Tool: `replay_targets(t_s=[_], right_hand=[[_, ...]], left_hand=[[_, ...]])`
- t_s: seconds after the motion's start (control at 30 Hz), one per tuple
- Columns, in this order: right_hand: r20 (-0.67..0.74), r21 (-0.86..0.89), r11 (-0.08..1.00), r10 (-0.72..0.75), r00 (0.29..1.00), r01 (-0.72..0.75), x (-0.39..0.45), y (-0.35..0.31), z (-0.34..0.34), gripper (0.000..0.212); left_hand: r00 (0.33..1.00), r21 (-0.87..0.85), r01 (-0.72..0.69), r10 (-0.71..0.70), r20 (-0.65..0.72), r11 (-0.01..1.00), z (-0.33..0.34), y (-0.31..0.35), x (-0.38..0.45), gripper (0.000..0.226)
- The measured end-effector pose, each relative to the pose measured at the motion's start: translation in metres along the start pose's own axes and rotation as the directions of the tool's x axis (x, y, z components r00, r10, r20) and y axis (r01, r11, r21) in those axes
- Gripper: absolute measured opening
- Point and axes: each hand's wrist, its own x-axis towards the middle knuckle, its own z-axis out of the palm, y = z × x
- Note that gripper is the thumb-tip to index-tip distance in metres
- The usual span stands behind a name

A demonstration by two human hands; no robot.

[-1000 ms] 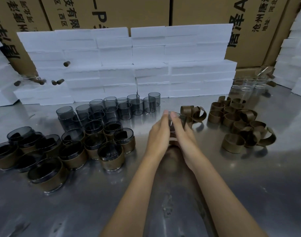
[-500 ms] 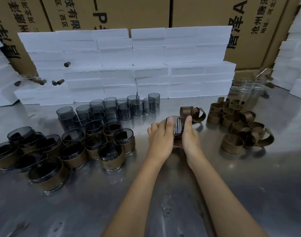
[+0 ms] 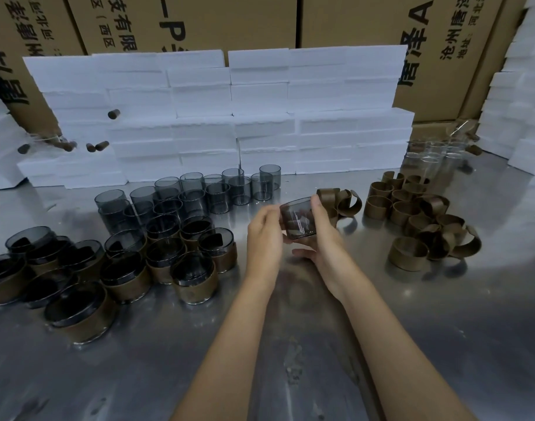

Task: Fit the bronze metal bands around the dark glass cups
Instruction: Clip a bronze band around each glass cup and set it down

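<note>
At nine o'clock the banded cups point(image 3: 193, 281) crowd the steel table point(image 3: 138, 375), bare dark cups point(image 3: 199, 196) packed behind them at eleven, with open metal running toward six. Dead centre, the left hand point(image 3: 264, 238) and right hand point(image 3: 323, 238) pinch one dark glass cup point(image 3: 298, 218) between them — lifted, tilted. Loose bronze bands point(image 3: 418, 226) pile at two o'clock, beside open table.
</note>
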Motion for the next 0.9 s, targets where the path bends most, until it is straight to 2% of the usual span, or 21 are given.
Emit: replay_targets(t_s=[0.17, 0.27, 0.33, 0.37, 0.47, 0.57, 0.77, 0.9], right_hand=[[0.110, -0.023, 0.998, -0.048, 0.993, 0.051, -0.006, 0.000, 0.000, 0.067], [0.110, -0.027, 0.998, -0.061, 0.992, 0.064, -0.008, 0.002, 0.002, 0.075], [0.099, -0.039, 0.997, -0.069, 0.993, 0.073, -0.008, 0.002, 0.005, 0.071], [0.075, -0.034, 0.997, -0.059, 0.995, 0.062, -0.008, 0.002, 0.006, 0.068], [-0.019, 0.050, 0.999, -0.021, 1.000, 0.022, -0.002, 0.003, 0.004, 0.055], [-0.011, 0.119, 0.990, -0.071, 0.997, 0.071, 0.000, 0.005, -0.001, 0.038], [0.037, 0.438, 0.896, 0.065, 0.997, -0.075, -0.004, -0.002, -0.005, 0.043], [0.057, 0.464, 0.882, 0.059, 0.997, -0.079, -0.003, -0.003, -0.009, 0.039]], left_hand=[[0.986, -0.017, 0.032, -0.029, 0.167, 0.999, -0.002, 0.003, -0.009, 0.036], [0.979, 0.043, 0.082, -0.089, 0.182, 0.996, -0.003, 0.004, -0.009, 0.042], [0.980, 0.072, 0.067, -0.079, 0.183, 0.995, -0.006, 0.003, -0.006, 0.038], [0.979, 0.034, 0.061, -0.067, 0.194, 0.998, -0.008, 0.004, -0.007, 0.036], [0.977, 0.003, 0.056, -0.056, 0.207, 0.998, -0.010, 0.005, -0.005, 0.033], [0.981, -0.026, 0.091, -0.085, 0.175, 0.996, -0.012, 0.003, 0.000, 0.030], [0.968, -0.156, 0.031, 0.009, 0.252, 0.987, -0.013, -0.002, 0.006, 0.042], [0.957, -0.101, 0.004, 0.025, 0.289, 0.995, -0.012, -0.006, 0.004, 0.049]])
